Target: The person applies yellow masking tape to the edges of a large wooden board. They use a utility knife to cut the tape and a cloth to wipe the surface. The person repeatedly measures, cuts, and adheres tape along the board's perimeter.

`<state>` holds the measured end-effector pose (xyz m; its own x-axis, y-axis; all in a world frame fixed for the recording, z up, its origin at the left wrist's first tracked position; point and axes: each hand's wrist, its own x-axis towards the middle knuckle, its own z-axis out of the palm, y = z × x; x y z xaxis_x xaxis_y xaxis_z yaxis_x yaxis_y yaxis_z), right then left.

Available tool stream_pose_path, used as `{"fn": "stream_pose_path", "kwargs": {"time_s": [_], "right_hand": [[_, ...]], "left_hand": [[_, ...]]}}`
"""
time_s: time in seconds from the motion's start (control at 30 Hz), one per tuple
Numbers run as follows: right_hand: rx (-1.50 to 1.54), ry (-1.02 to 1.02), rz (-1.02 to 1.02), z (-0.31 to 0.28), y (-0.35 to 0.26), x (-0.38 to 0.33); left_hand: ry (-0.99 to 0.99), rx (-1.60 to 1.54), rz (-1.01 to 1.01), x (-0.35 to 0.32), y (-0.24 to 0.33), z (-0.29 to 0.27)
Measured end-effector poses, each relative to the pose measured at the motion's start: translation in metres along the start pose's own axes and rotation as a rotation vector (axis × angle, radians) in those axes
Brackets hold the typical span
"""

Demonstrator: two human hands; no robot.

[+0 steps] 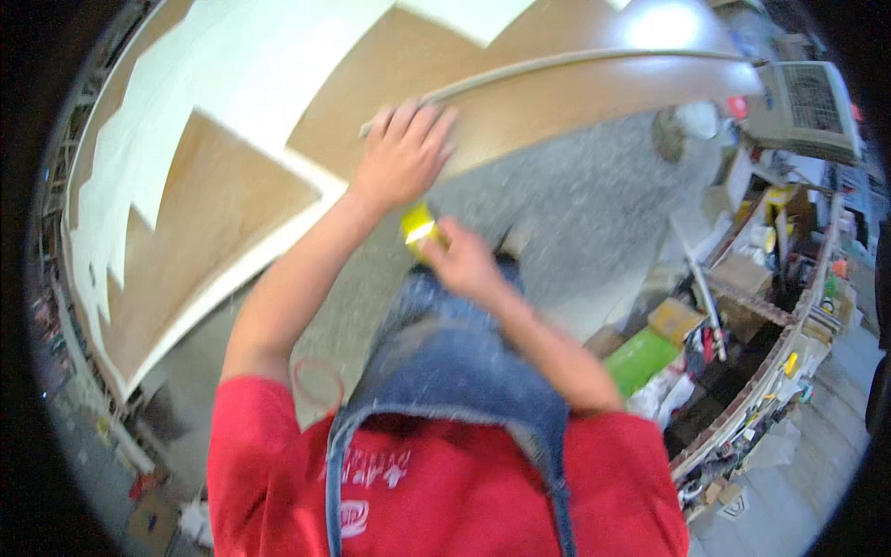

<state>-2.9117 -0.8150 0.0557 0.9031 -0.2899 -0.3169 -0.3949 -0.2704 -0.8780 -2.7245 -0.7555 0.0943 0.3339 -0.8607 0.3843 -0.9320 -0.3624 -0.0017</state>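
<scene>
A large board with brown and white jagged-edged areas (232, 186) lies in front of me. Across its brown part runs a long, thin pale strip (557, 61), slightly bowed in this view. My left hand (406, 153) rests palm down over the strip's left end, near the board's close edge, with its fingers stretched forward. Below it and to the right, my right hand (461, 260) is closed around a small yellow object (419, 226) with a shiny spot. Motion blurs that object, so its exact kind is unclear. It is held off the board, in front of my apron.
At the right stands a cluttered, open-topped bin or bench (742, 278) with loose tools, boxes and scraps. A green flat piece (645, 362) lies at its near side. A pale boxy appliance with a grille (806, 110) is at the far right. Grey floor (575, 195) shows between.
</scene>
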Motion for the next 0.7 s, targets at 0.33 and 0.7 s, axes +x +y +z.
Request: {"fn": "stream_pose_path", "kwargs": {"time_s": [0.33,0.7], "right_hand": [[0.089,-0.074,-0.008,-0.005,0.017,0.012],[0.335,-0.106,0.066,-0.045,0.028,0.029]], "left_hand": [[0.053,-0.021,-0.108,0.009,-0.014,0.011],[-0.02,-0.259,-0.1,-0.024,0.026,-0.013]]}}
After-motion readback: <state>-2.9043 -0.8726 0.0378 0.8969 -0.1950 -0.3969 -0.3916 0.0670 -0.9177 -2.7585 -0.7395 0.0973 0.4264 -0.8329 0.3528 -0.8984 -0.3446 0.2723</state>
